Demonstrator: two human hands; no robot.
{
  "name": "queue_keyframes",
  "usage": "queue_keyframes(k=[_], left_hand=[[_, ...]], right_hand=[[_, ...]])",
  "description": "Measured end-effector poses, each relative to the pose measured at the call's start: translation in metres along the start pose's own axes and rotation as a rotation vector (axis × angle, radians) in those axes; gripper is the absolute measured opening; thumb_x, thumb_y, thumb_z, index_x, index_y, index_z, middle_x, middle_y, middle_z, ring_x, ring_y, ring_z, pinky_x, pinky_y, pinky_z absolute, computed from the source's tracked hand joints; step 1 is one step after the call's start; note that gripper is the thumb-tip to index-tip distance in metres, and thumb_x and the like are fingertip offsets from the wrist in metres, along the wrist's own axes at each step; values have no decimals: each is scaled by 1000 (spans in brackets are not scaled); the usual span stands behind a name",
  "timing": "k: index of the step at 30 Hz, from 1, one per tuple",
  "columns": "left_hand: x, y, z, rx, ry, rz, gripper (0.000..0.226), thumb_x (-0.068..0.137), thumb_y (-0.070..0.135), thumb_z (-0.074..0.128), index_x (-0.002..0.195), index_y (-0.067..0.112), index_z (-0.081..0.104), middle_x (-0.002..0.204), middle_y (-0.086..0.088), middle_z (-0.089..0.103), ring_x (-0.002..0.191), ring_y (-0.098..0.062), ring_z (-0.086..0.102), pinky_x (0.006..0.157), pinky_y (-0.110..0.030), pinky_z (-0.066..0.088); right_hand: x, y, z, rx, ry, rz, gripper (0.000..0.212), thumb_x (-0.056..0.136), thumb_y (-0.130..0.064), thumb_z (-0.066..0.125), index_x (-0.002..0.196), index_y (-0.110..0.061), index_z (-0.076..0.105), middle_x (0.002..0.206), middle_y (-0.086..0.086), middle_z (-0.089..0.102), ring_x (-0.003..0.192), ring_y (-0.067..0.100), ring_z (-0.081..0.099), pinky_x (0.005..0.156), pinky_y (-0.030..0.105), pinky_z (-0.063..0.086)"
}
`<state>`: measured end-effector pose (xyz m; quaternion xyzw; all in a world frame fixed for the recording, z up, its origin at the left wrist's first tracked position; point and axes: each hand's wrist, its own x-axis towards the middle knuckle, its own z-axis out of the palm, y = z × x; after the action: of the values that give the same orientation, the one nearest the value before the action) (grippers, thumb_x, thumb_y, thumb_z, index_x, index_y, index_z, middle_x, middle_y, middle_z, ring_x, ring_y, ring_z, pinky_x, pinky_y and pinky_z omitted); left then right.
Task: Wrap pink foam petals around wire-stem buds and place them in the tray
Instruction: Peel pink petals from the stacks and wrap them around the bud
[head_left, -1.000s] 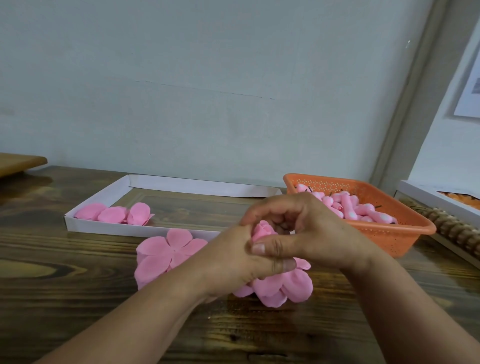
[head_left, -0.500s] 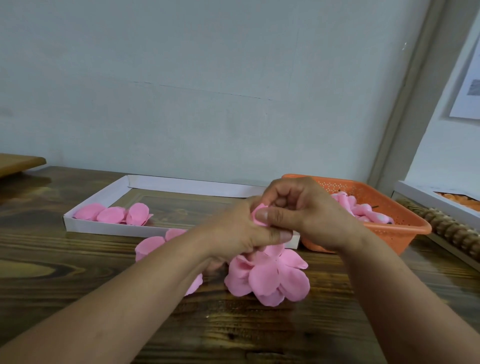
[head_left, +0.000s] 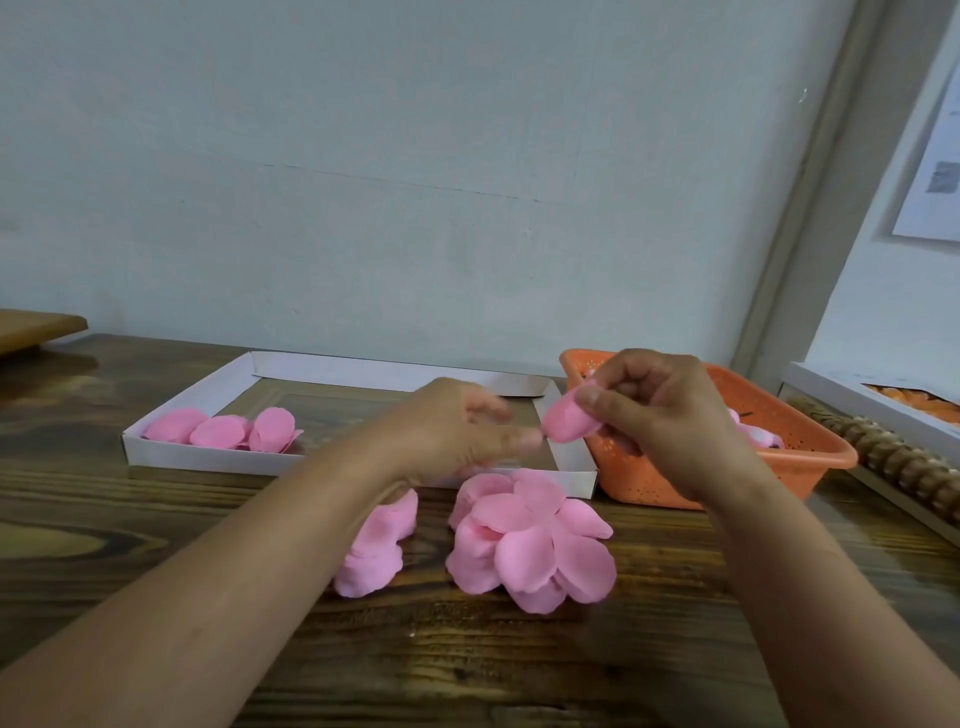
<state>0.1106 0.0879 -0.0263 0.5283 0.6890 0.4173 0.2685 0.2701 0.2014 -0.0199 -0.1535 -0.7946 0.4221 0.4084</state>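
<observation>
My right hand (head_left: 660, 415) pinches a wrapped pink bud (head_left: 569, 421) above the right end of the white tray (head_left: 208, 457). Just left of the bud, my left hand (head_left: 457, 431) hovers with blurred fingers, its thumb tip close to the bud; whether they touch is unclear. Three wrapped buds (head_left: 223, 428) lie in the tray's left end. On the table in front of the tray sit a stack of pink foam petals (head_left: 530, 545) and a second petal piece (head_left: 379, 545), partly hidden by my left forearm.
An orange mesh basket (head_left: 795, 457) with pink buds stands right of the tray, behind my right hand. A wooden beaded rod (head_left: 893, 462) and a white box (head_left: 857, 395) lie at the far right. A wooden board (head_left: 31, 327) sits at far left.
Both hands rose from the petal stack and parted. The right hand carried the wrapped bud up and right; the left hand let go and opened beside it.
</observation>
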Motion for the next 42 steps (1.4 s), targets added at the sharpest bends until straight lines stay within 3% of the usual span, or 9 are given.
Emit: queue_keyframes(k=[2, 4, 7, 11, 22, 25, 30, 36, 42], left_hand=[[-5, -5, 0, 300, 33, -74, 38, 79, 48, 71, 76, 11, 65, 63, 1, 54, 54, -13, 45, 54, -22, 37], [-10, -11, 8, 450, -54, -147, 37, 89, 41, 62, 67, 11, 60, 63, -4, 50, 55, -16, 40, 55, -24, 33], [-15, -19, 15, 415, -101, -245, 37, 95, 38, 53, 70, 12, 62, 61, -1, 54, 57, -15, 45, 63, -26, 37], [-15, -28, 17, 265, 22, -272, 37, 91, 38, 60, 60, 19, 64, 52, 5, 55, 54, -11, 47, 56, -24, 35], [-1, -32, 33, 26, 204, -267, 18, 84, 8, 68, 66, 11, 65, 69, -8, 62, 66, -22, 54, 66, -32, 46], [2, -29, 32, 95, 193, -248, 16, 90, 15, 62, 78, 5, 68, 74, -12, 62, 67, -24, 51, 65, -30, 43], [6, -18, 30, 279, 107, -275, 48, 91, 44, 57, 61, 8, 50, 55, -5, 43, 56, -21, 40, 60, -27, 32], [15, -21, 37, 319, 88, -254, 31, 85, 24, 68, 100, -3, 70, 81, -11, 57, 74, -23, 49, 65, -28, 38], [17, -23, 37, 411, 138, -208, 37, 87, 39, 62, 88, 2, 70, 73, -6, 58, 69, -22, 51, 62, -28, 38]], right_hand=[[-2, 8, -7, -23, 70, 30, 15, 85, 3, 63, 71, -2, 59, 43, -2, 55, 36, 5, 42, 37, 15, 33], [-5, 15, -8, -50, 84, 46, 12, 85, 3, 63, 73, 2, 59, 43, -3, 54, 36, 6, 42, 37, 15, 34], [-9, 22, -7, -71, 70, 44, 9, 85, 4, 62, 77, 7, 58, 42, -7, 56, 37, 0, 46, 39, 12, 35], [-9, 25, -7, -85, 50, 52, 9, 86, 3, 62, 78, 6, 59, 42, -9, 56, 38, 0, 47, 40, 10, 36], [-12, 33, 3, -109, -36, 90, 11, 87, 1, 61, 76, 3, 58, 45, -6, 54, 38, 1, 45, 39, 15, 33], [-12, 35, 5, -128, -46, 91, 11, 87, 1, 61, 78, 7, 58, 47, -4, 53, 38, 0, 45, 39, 14, 32], [-12, 38, 6, -151, -54, 84, 11, 86, 1, 62, 81, 9, 59, 53, 4, 57, 41, -1, 48, 41, 14, 36], [-11, 43, 8, -169, -48, 90, 11, 85, -1, 64, 75, 0, 60, 48, -5, 56, 40, 0, 46, 42, 14, 37], [-12, 45, 11, -232, -63, 91, 10, 85, -4, 65, 77, 1, 62, 59, 10, 61, 47, 3, 52, 45, 16, 40]])
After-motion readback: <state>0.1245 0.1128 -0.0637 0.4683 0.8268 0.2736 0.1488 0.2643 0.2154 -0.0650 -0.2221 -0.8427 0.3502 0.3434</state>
